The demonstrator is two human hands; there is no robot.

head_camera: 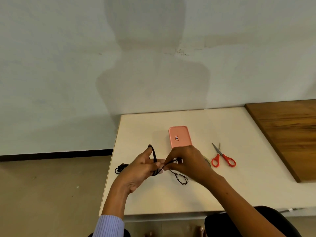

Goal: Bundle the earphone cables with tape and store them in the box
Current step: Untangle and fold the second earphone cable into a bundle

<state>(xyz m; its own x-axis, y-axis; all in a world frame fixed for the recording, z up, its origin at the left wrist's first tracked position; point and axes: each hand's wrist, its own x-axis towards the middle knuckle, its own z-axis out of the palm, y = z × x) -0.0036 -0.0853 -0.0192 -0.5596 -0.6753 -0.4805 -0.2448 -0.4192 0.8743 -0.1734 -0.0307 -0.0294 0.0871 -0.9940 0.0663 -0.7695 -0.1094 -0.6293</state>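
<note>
Pale wall and a white bench (239, 185) are filling the view, with both arms reaching in from the near edge, the left one showing a striped sleeve (109, 226). Just above the bench, the left hand (142, 166) is holding a coiled loop of black earphone cable (154, 156), the loop standing up around its thumb and the strands gathered under its curled fingers (158, 164). Right beside it, the right hand (186, 159) is pinching the loose end of that same cable, fingertips meeting the left hand's fingers, while a slack loop of cord is dangling down onto the bench below.

Left of the left hand, a second bundle of black cable (120, 167) is lying on the bench near its edge. Peeking out from behind the right wrist is a tape roll (207, 160), mostly hidden. Just right of that, red-handled scissors (222, 157) are lying with blades apart. Farther back, a pink box (179, 136) is sitting with its lid on, partly behind the right hand. Off to the far right, a dark wooden board (287, 134) is resting on the bench.
</note>
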